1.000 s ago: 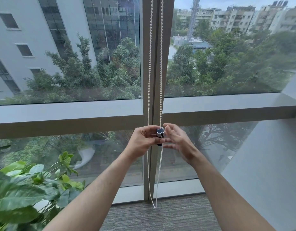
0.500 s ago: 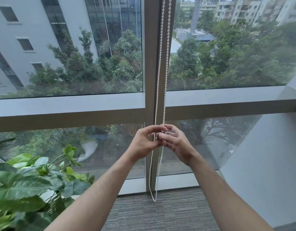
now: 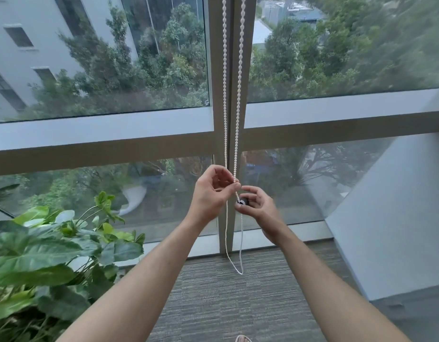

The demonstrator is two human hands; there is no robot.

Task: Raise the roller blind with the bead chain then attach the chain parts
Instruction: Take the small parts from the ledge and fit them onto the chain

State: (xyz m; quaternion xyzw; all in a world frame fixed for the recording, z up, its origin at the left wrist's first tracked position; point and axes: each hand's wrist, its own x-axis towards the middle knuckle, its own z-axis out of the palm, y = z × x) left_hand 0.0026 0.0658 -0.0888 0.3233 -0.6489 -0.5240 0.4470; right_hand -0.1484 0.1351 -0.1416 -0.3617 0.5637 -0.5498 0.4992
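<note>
Bead chain [image 3: 239, 99] hangs as two white strands before the window mullion [image 3: 219, 70]; its loop ends just above the carpet [image 3: 213, 292]. Left hand [image 3: 212, 193]: fingers pinched on the right strand, near where the strands converge. Right hand [image 3: 259, 208]: fingers grasping a small dark chain connector [image 3: 242, 202] just below, touching that strand (seating not discernible). No blind in view, so likely raised. Risk: a bead missing the connector slot, or a loosened pinch letting the strand slide and the connector drop off.
</note>
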